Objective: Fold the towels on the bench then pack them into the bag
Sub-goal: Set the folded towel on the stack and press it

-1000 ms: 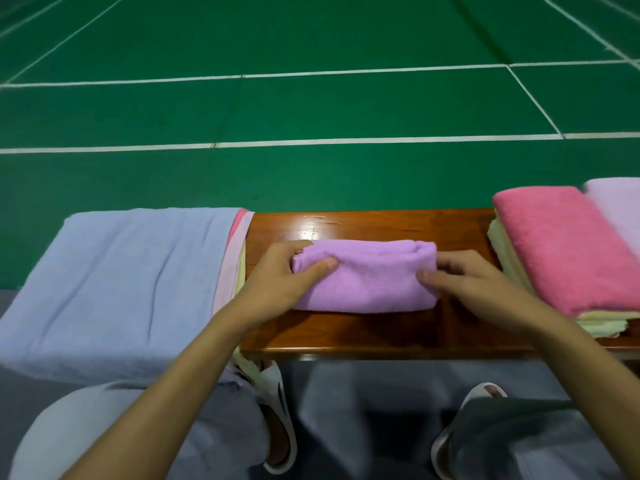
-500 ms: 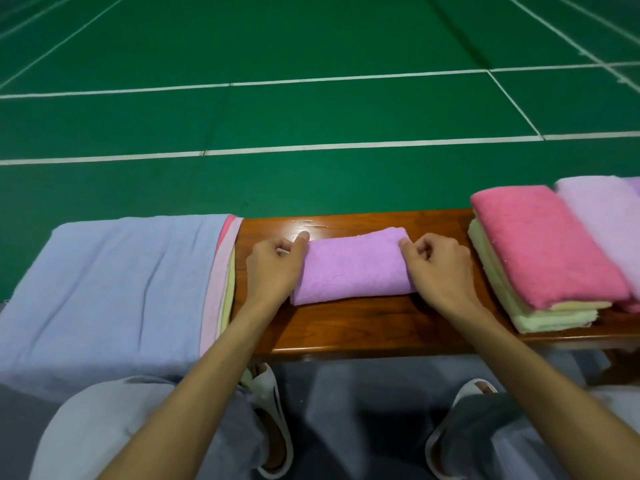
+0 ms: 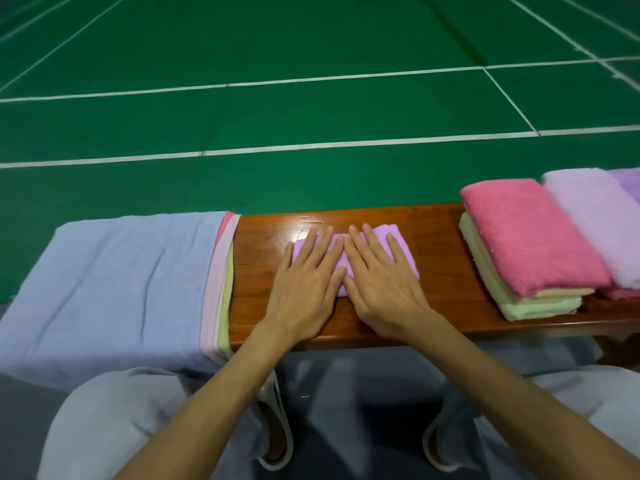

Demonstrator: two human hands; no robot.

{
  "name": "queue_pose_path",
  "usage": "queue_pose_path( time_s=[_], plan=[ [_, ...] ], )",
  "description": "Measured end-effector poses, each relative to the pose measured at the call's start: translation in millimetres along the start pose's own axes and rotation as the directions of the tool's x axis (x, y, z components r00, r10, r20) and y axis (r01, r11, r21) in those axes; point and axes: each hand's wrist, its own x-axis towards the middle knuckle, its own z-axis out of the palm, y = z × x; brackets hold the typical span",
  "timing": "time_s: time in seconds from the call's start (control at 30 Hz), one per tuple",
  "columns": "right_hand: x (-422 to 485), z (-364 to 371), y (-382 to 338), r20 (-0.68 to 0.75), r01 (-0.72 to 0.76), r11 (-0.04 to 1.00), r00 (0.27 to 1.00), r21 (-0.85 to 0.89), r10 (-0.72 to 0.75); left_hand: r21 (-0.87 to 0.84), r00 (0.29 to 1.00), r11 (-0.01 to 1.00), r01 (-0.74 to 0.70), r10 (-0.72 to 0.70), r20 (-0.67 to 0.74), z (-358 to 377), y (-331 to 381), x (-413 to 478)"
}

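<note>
While both hands lie flat on it, the purple towel (image 3: 381, 233) sits folded into a small block at the middle of the bench (image 3: 440, 271), nearer the far edge than the near one. The left hand (image 3: 304, 282) covers its left half and the right hand (image 3: 384, 282) its right half. All fingers are straight and spread, palms down, pressing the cloth and gripping nothing. The two index fingers nearly meet over the middle of the towel, and the thumbs come together at its near edge; whether they touch I cannot tell. The heels of both hands lie over bare wood just in front of the towel. Strips of purple show between the fingers and along the right side.

To the left, a blue towel (image 3: 114, 282) lies spread open over the bench end and hangs over the near edge. A pink layer (image 3: 216, 289) and a yellow layer (image 3: 225, 306) of other towels show under its right border. To the right stands a stack of folded towels, with a pink towel (image 3: 526, 233) on top of yellow towels (image 3: 519, 303). Just beside that stack, further right, a lilac towel (image 3: 595, 216) tops another pile, which the frame cuts off. Both piles are well apart from the purple towel, with glossy wood between.

Beyond the bench stretches a green floor (image 3: 311, 116) with white lines. Below the bench, the person's grey-clad knees (image 3: 114, 420) and two white slippers (image 3: 277, 441) show.
</note>
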Motion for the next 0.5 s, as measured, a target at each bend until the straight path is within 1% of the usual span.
queue_pose_path(
  time_s=[0.07,0.17,0.23,0.4,0.47,0.5],
  plan=[
    [-1.0,-0.1,7.9,-0.006,-0.032,0.999,0.999,0.006,0.032,0.001,0.999,0.999,0.035,-0.035,-0.008,3.5,-8.5,-0.3],
    [-6.9,-1.1,26.9,0.015,-0.151,0.988,0.989,0.025,0.15,-0.037,0.994,0.993,0.113,-0.113,-0.006,1.3,-21.3,-3.7],
    [-9.4,-3.4,37.5,0.045,-0.204,0.977,0.978,0.065,0.202,-0.061,0.987,0.985,0.162,-0.162,0.015,-0.4,-26.9,-4.1],
    [-9.8,-4.4,38.2,0.049,-0.215,0.962,0.977,0.17,0.21,-0.135,0.982,0.972,0.191,-0.188,0.034,-0.2,-25.7,-3.5],
    [-8.5,-9.1,39.0,0.047,-0.219,0.946,0.976,0.237,0.214,-0.181,0.977,0.961,0.209,-0.213,-0.001,-1.9,-24.5,-3.5],
    [-7.1,-13.1,39.4,0.054,-0.237,0.929,0.971,0.283,0.231,-0.207,0.965,0.947,0.244,-0.258,-0.041,-4.3,-23.1,-4.1]
  ],
)
